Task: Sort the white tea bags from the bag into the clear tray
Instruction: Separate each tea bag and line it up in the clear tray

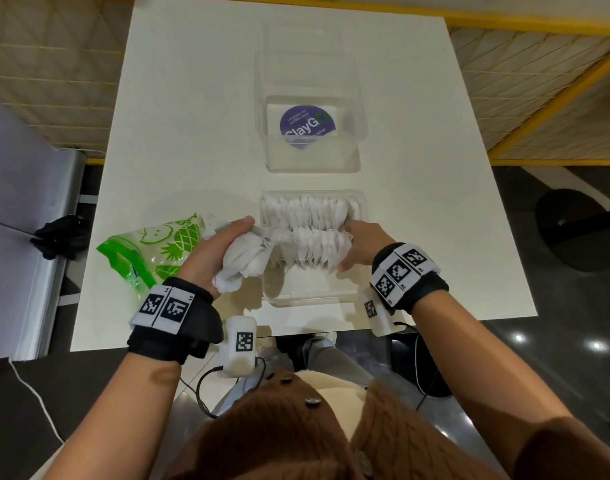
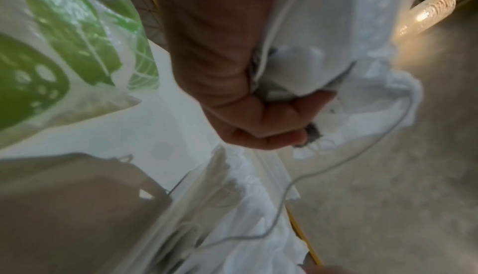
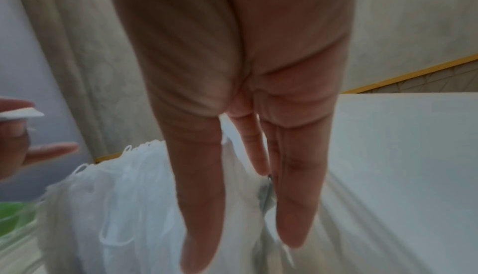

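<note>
Head view: 2 tea-bag rows point(image 1: 317, 233) run left-right across the clear tray point(image 1: 314, 299).

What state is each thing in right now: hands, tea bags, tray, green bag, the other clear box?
left hand: grips a bunch of tea bags.
right hand: fingers straight, pressing the near row's end.
far row: standing packed in the clear tray.
near row: partly filled, tray's near strip bare.
green bag: lying crumpled on the table, left of the tray.
clear box: beyond the tray, holds a round-logo card.
</note>
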Available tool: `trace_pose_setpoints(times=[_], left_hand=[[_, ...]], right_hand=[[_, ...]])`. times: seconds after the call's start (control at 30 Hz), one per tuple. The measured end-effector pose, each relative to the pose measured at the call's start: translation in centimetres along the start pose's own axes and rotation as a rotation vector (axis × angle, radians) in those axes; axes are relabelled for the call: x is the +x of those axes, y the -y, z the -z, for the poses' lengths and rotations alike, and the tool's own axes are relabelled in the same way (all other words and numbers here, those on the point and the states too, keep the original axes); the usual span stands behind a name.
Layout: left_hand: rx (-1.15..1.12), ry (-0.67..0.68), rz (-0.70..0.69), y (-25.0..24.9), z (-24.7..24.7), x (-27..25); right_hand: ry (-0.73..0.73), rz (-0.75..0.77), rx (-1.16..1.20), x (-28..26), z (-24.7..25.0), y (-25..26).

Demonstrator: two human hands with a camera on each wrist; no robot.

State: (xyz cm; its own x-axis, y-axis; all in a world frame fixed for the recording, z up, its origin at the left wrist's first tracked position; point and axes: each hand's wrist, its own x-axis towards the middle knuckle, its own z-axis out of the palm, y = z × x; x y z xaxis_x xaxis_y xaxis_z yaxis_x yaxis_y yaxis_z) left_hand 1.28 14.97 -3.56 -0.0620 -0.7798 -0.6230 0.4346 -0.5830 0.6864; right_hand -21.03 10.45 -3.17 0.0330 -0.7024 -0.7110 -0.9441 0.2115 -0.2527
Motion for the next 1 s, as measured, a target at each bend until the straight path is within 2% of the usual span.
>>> trace_pose_setpoints(times=[0.13,0.4,0.53,0.67,0.77,0.87,1.0], left_hand=[[-0.093,0.034,0.025,-0.4,-0.8,0.5],[-0.113,0.068,0.027,-0.3,-1.8,0.6],[-0.181,0.113,-0.002,-0.8,-2.9,0.3],[-0.233,0.148,-0.046,-0.9,-3.5,0.4],[-0.263,0.202,-0.058,-1.3,-4.2,0.0],[-0.281,0.211,-0.091,-1.8,-4.4,-0.6],[-0.379,0.29,-0.119,-1.9,-2.8,-1.2]], right_hand=[[-0.013,-0.004,0.057,-0.1,0.6,-0.9],[-0.023,0.079,0.118,-0.9,1.3,-1.5],[-0.106,0.184,0.265,-2.2,3.0,-0.8],[-0.233,0.361,0.415,-4.1,4.6,2.2],[-0.19,0.501,0.486,-5.6,4.4,5.5],[-0.137,0.59,0.434,-5.8,3.4,7.3],[-0.16,0.591,0.486,-5.1,3.4,7.9]])
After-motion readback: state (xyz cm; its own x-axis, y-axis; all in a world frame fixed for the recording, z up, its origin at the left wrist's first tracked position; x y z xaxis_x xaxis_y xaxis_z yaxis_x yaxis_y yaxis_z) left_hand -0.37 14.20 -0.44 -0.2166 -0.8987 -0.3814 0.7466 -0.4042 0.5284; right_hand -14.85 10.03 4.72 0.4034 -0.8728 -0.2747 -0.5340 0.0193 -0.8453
